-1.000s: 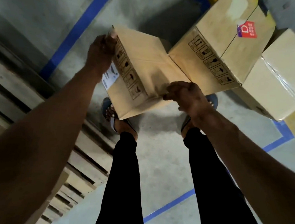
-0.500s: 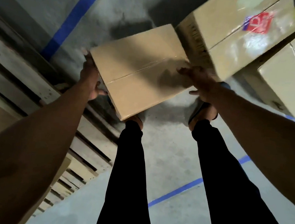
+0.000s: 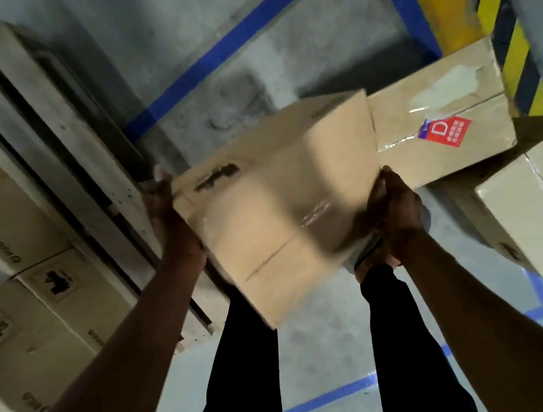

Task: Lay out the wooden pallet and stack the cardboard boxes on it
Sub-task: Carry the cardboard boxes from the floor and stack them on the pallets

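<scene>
I hold a plain cardboard box (image 3: 273,206) in the air in front of me, blurred by motion. My left hand (image 3: 170,216) grips its left side and my right hand (image 3: 397,213) grips its right side. To the left lies the wooden pallet (image 3: 82,143), with several printed cardboard boxes (image 3: 47,311) standing on it at the lower left. Behind the held box a box with a red label (image 3: 441,128) rests on the floor, and another taped box (image 3: 532,209) sits at the right edge.
The grey concrete floor (image 3: 319,358) carries blue tape lines (image 3: 211,56). A yellow-and-black striped post (image 3: 513,53) stands at the top right. My legs in black trousers (image 3: 248,378) fill the lower middle.
The box has been lifted off the floor and swung left toward the pallet. The view has turned left, bringing the boxes on the pallet into sight.
</scene>
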`<state>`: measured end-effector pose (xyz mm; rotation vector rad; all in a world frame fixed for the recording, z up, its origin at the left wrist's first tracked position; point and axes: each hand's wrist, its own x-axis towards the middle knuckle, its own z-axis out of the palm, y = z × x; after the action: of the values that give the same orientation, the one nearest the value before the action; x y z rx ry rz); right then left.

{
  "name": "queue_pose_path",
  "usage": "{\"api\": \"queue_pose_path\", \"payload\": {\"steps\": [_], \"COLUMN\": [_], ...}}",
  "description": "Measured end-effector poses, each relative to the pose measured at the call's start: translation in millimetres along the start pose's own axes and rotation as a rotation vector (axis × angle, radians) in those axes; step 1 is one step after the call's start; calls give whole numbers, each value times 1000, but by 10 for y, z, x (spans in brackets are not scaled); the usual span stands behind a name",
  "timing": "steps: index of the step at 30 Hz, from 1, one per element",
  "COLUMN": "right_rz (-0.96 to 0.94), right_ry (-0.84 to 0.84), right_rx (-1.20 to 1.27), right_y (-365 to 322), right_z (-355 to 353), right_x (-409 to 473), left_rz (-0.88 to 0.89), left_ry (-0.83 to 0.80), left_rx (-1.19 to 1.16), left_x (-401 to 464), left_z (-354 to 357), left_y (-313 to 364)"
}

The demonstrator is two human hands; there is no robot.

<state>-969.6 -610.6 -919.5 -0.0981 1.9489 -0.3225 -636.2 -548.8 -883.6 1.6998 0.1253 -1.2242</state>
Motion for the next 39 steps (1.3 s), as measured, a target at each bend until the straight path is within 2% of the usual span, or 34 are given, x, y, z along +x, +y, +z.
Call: {"api": "queue_pose_path", "payload": {"steps": [4, 7, 10, 13, 15, 18, 20, 22, 26, 28, 30, 31, 35, 39], "right_rz": [40, -41, -105, -188, -311, -443, -472, -451, -375, -368, -354, -348, -230, -107], "right_ry": [59, 54, 68, 147, 217, 310, 335, 323, 282, 224, 192, 180, 53, -160], "right_rx": [159, 245, 350, 300, 208, 158, 163, 177, 233, 258, 247, 233, 252, 117], "right_y": [-37, -154, -382, -539, -586, -624, -643, -634, -645, -670, -643, -598, -409, -275], "right_z": [-127, -323, -567, -877, -1058, -1303, -1431, -1517, -1657, -1677, -1644, -1638, -1611, -1456], "right_x": [-76, -100, -244, -267, -261, -296, -347, -379, -449, -475, -523, -532, -446, -234], "left_rz": [-19, 1, -37, -109, -68, 32, -101, -229, -183, 4, 224, 258, 243, -13], "left_ry": [-62, -191, -248, -281, -266, -447, -595, -645, -651, -642, -501, -414, -267, -202], "left_rx": [57, 149, 195, 175, 150, 273, 300, 274, 415, 569, 792, 879, 996, 831], "left_x": [-104, -138, -154, -111, -211, -286, -311, -396, -572, -561, -490, -449, -149, 72], "left_z": [148, 359, 602, 864, 1173, 1601, 1776, 1884, 1952, 1903, 1814, 1761, 1342, 852], "left_y": [47, 63, 51, -14, -27, -160, -299, -379, -448, -412, -432, -467, -648, -523]}}
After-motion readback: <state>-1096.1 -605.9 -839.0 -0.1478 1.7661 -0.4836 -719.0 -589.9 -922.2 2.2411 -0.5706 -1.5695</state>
